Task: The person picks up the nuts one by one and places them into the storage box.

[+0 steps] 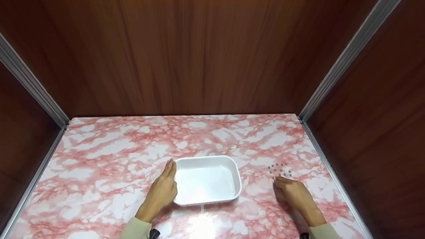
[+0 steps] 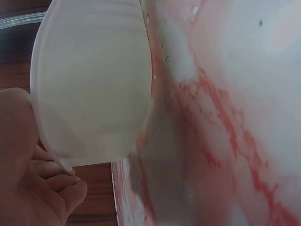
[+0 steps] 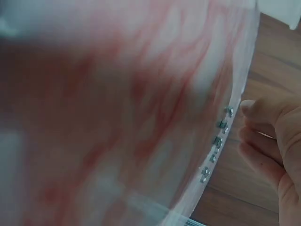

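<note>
A white rectangular tray with rounded corners and nothing inside sits on the table. My left hand holds its left edge, fingers along the outer side and thumb at the rim. Seen from the left wrist, the tray's outer wall fills much of the view, with the hand at its rim. Right of the tray, my right hand hovers at the near side of several small round metal pieces. The right wrist view shows its thumb and fingers apart, nothing visible between them, beside the shiny metal pieces.
The table has a red and white marbled top. Dark wood-look panels stand behind it and at both sides, with grey metal strips along the corners. Light glares off the surface in front of the tray.
</note>
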The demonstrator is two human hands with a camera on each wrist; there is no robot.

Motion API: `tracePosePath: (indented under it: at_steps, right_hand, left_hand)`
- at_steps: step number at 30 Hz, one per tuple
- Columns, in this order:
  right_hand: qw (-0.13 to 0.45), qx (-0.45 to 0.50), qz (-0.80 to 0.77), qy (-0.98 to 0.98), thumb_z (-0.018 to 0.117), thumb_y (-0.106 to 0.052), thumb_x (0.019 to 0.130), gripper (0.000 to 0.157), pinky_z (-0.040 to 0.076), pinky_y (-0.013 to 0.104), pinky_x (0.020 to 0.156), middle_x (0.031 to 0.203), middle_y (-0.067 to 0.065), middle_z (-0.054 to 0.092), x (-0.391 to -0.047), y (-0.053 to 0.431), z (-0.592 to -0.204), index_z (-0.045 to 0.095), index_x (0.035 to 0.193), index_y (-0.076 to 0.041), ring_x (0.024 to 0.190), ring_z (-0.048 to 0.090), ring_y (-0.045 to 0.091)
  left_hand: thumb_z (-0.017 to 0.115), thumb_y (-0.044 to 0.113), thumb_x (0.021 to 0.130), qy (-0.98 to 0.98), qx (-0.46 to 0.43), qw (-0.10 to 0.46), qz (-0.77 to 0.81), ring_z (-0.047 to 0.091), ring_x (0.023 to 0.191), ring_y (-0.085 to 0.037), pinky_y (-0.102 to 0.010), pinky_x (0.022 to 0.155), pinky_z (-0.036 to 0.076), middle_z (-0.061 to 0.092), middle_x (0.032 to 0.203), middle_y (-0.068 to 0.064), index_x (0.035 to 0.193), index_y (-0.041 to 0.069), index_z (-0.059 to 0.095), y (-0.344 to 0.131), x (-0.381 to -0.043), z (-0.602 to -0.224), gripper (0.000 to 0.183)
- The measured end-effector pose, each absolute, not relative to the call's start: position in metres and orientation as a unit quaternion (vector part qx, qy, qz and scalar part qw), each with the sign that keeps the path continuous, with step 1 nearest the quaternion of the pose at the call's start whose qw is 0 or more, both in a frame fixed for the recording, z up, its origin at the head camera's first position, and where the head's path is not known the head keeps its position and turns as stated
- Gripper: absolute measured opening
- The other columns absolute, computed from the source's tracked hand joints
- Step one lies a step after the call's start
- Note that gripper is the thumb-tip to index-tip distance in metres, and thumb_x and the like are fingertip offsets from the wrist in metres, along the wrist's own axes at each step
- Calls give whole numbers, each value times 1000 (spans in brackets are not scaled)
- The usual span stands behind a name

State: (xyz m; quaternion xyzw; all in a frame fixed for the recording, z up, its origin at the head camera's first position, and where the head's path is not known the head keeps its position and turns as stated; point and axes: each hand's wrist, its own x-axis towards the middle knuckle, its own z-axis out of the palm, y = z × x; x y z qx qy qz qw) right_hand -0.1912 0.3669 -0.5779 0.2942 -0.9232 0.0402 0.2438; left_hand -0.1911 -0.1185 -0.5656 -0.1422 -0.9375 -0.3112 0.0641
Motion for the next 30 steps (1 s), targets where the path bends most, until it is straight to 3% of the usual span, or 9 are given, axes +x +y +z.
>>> tracePosePath:
  at_steps: [2,4,9,15,17,22,27,30]
  right_hand:
    - [233,286,31,-929,82,6,77,27,64,37,71,107,9,82,-191,368,-577,81,99,-10,87,79,27]
    - [219,280,23,-934,79,8,78,29,64,38,72,109,9,82,-192,368,-575,81,101,-10,88,79,28]
    - [198,283,5,-939,74,13,77,32,64,39,69,108,5,82,-195,367,-574,79,98,-10,85,78,27]
    - [180,289,-23,-940,72,13,74,28,59,36,58,90,-1,78,-197,364,-575,72,86,-13,69,72,23]
    - [173,280,-22,-944,72,12,75,27,57,35,56,84,-2,76,-198,362,-575,70,83,-14,65,70,22]
    - [142,252,14,-957,67,13,76,30,45,25,49,67,-6,64,-198,359,-572,64,76,-16,56,55,11]
    - [72,232,106,-964,61,15,75,32,32,17,47,58,-9,53,-198,358,-570,57,68,-16,53,37,-1]
    - [53,221,140,-964,60,15,78,33,32,16,47,57,-8,53,-199,357,-571,57,66,-16,52,35,-5]
  left_hand:
    - [49,-1,102,-937,-143,62,-314,35,154,-46,-30,74,58,28,169,-31,156,-14,34,-118,-191,-565,58]
    - [49,-1,102,-937,-143,63,-313,35,155,-46,-27,70,55,28,169,-31,157,-14,34,-119,-190,-565,58]
    - [51,1,102,-941,-138,73,-299,37,154,-44,-38,87,58,31,168,-30,157,-13,36,-119,-191,-565,59]
    - [52,0,100,-939,-139,76,-305,50,145,-46,-29,68,52,32,168,-30,156,-13,37,-118,-191,-567,59]
    - [53,-1,100,-939,-140,78,-305,50,144,-45,-30,68,53,33,168,-30,156,-12,38,-118,-191,-567,59]
    - [54,0,99,-941,-136,78,-300,41,152,-43,-39,84,58,33,168,-29,156,-12,38,-117,-190,-567,60]
    - [52,1,100,-942,-133,74,-300,41,152,-42,-33,75,55,33,168,-27,157,-10,37,-116,-191,-566,60]
    - [51,2,102,-942,-133,63,-302,37,155,-41,-30,74,55,30,170,-27,158,-10,36,-117,-191,-566,59]
